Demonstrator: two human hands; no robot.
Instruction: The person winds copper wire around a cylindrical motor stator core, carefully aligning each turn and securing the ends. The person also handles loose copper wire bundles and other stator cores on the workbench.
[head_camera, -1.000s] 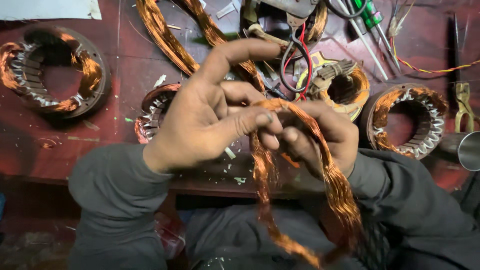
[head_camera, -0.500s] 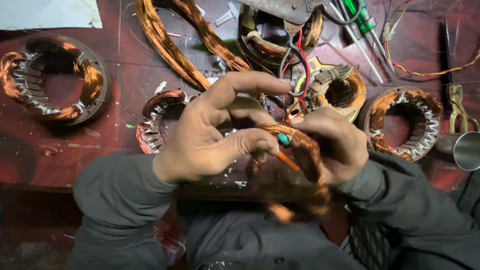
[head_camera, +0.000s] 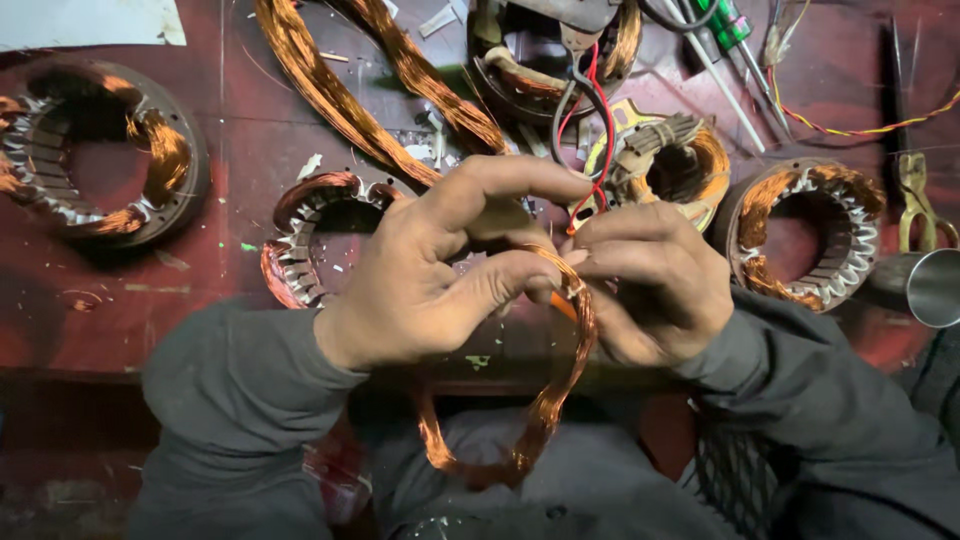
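While my left hand (head_camera: 430, 275) pinches the top of the copper wire coil (head_camera: 545, 400) between thumb and forefinger, my right hand (head_camera: 650, 285) closes on the same spot from the other side, fingers curled round the bundle, so both hands are shut on the coil where they meet. A small orange piece shows just under my left thumb tip; I cannot tell whether it is tape or a sleeve. Below the grip the coil hangs as a loose loop over my lap, off the near edge of the red workbench (head_camera: 200, 300). To do this well, I judge I should keep the strands gathered tight at the pinch so none strays, work with fingertips rather than the whole fist, and let the hanging loop fall free without twisting it, since thin enamelled wire kinks and scrapes easily. Just beyond my left knuckles lies a partly wound stator (head_camera: 305, 245), its steel teeth bare on the near side; I would keep the loop off those edges. Beyond my right hand sits a wound stator with cord lacing (head_camera: 670, 150), with red and black leads (head_camera: 600, 110) running up past my fingers. Further right is another stator (head_camera: 810, 235), far left one more (head_camera: 90, 165), and long copper hanks (head_camera: 330, 95) lie across the bench beyond, with screwdrivers (head_camera: 730, 40) at the far right.
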